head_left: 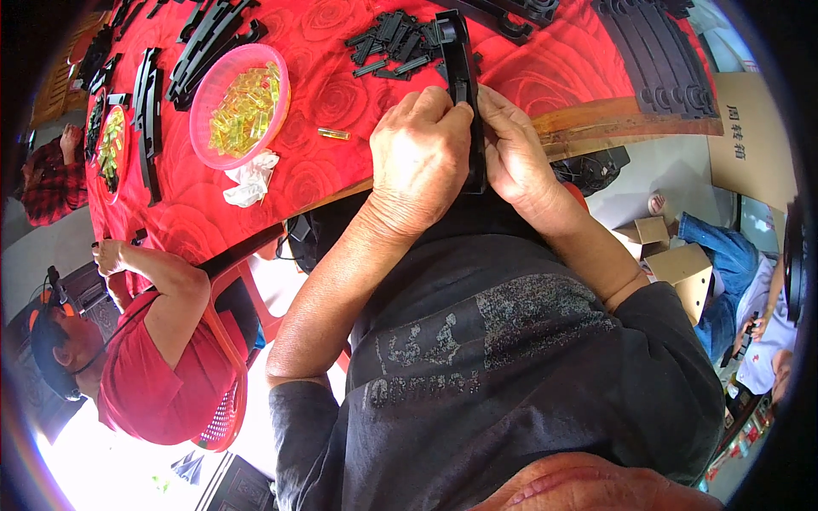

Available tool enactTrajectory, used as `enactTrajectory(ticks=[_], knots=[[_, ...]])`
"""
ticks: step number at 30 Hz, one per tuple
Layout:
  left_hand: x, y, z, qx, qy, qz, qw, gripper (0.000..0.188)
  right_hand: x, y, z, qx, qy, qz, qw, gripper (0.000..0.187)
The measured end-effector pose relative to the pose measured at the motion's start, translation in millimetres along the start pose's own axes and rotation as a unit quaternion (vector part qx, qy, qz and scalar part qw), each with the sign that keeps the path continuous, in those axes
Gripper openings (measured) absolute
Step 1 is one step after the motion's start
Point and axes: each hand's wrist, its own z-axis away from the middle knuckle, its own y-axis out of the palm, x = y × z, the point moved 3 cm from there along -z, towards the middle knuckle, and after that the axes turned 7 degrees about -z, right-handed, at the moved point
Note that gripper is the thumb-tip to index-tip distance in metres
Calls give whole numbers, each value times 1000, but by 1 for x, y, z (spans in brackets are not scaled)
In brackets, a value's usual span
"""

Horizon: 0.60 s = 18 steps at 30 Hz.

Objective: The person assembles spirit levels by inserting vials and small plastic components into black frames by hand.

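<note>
A long black plastic channel-shaped part (455,53) stands lengthwise before me at the table's near edge, its lower end over my lap. My left hand (419,162) is closed on its left side, with the fingertips pressed into the channel. Along its opposite side, my right hand (515,152) grips it with thumb and fingers. Whether a small piece sits under the left fingertips is hidden. Just beyond the hands lies a pile of small black plastic strips (399,41). To the left, one yellow transparent piece (334,134) rests on the red tablecloth (319,175).
A pink basket (198,115) of yellow transparent pieces stands left, beside a crumpled white tissue (250,179). Long black parts (146,119) lie farther left, with more black parts (660,64) at the right. A person in red (166,366) sits at left. Cardboard boxes (682,268) stand at right.
</note>
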Motion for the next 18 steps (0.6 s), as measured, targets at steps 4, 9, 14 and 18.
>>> enactTrajectory(ticks=[4,9,14,18], knots=[[-4,0,-2,17,0,-48,999,7,-1,-2,1,-10,-24,29,999,23],[-5,4,-3,1,-4,-63,998,8,-1,0,3,-32,-28,28,999,24],[-7,4,-8,26,-19,-79,996,14,3,2,2,-54,-26,27,998,24],[-2,6,-5,36,-32,-60,997,17,4,-3,0,-35,-26,54,998,26]])
